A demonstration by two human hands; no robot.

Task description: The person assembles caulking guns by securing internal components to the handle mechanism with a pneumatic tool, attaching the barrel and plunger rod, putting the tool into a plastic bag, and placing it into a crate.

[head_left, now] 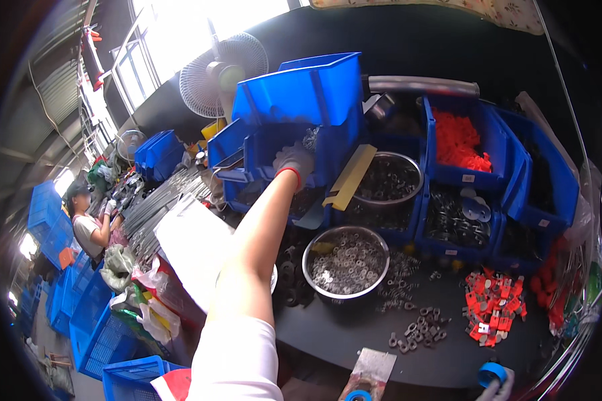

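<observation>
While the left hand (pixel 294 161), gloved, is down in a blue bin (pixel 251 155) at the back of the worktop (pixel 314 337), its fingers lie against the small metal parts (pixel 310 138) in there, partly hidden, so I cannot tell how far they are closed or whether they have hold of any. The right hand (pixel 505 389) is cut off by the lower edge; it touches a blue ring (pixel 493 367) (perhaps the end of some tool), and its grip cannot be made out.

As for progress, a heap of red pieces with metal bits (pixel 492 307) lies loose at the right, which I would judge to be pieces already put together. Nearer the middle is a cluster of small ring-ended fittings (pixel 418 331). Plenty seems left: the washers (pixel 348 264) fill much of a steel bowl, and the plain red parts (pixel 458 140) stand well heaped in their bin
</observation>
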